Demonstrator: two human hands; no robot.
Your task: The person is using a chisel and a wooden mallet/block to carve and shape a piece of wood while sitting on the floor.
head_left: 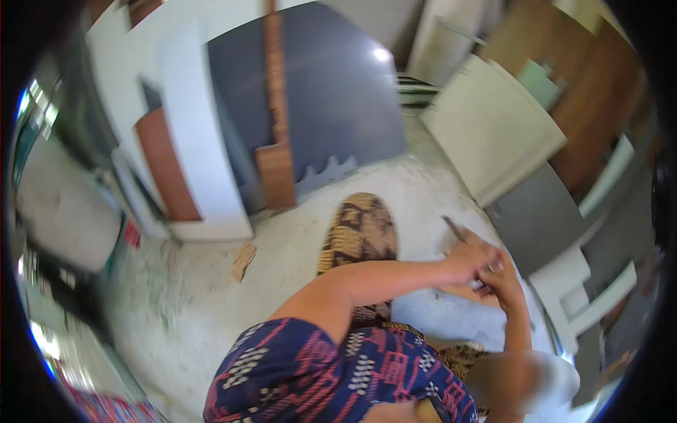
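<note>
Workshop-like space: pale, stained floor (176,303), with sheet panels leaning around its edges.

Far side: one large dark grey panel (338,92), curved by the lens; one narrow brown wooden strip (275,99), upright before it, wider at the foot; to the left, one tall white panel (194,127) and one reddish-brown board (168,166).

Right side: one cream panel (493,127), tilted; brown boards (589,84) behind it; one white cut-out piece (589,296) lower down.

Floor, left of the knee (360,229) in brown-and-yellow patterned cloth: one wood scrap (244,261), lying loose.

Hands, right of the knee: left hand (471,261), curled around one slim dark object (453,228), whose end projects toward the far side (blurred; kind not legible). Right hand (502,282), fingers bent, meeting the left; whether it grips anything cannot be told. Below both: one light-brown piece (471,293), partly hidden.
</note>
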